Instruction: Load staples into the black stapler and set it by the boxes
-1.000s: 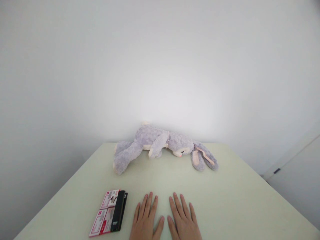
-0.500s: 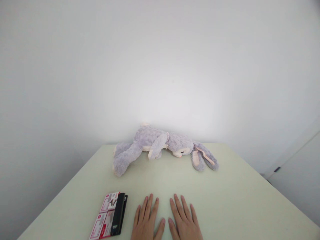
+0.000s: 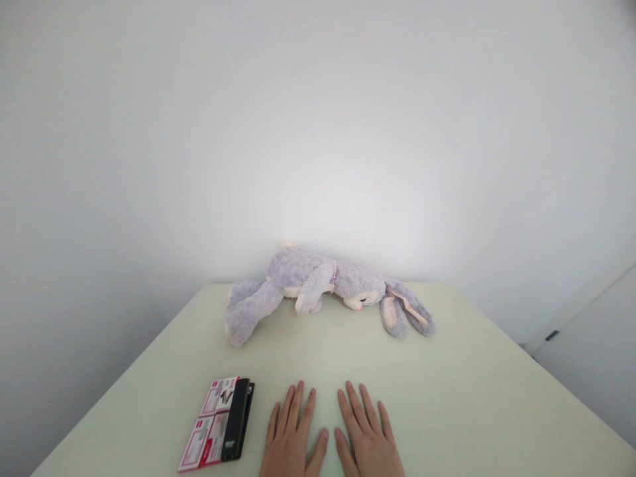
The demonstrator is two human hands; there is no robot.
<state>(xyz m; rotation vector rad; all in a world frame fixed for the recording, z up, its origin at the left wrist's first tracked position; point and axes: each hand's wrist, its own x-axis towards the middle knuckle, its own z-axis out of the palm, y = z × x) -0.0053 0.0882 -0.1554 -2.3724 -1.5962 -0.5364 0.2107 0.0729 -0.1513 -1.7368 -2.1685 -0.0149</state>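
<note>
My left hand and my right hand lie flat, palms down, side by side on the pale table at its near edge, fingers spread and holding nothing. Just left of my left hand lies a flat pack with a black strip and a red and white printed card. A grey plush rabbit with long pink-lined ears lies on its side at the far edge of the table, against the wall.
A plain white wall rises behind the table. At the right stands a white cabinet door with a small dark handle. The table's left and right edges fall away to the floor.
Neither hand has moved on the table. The view shifts slightly down and back up; the rabbit and the pack stay where they were.
</note>
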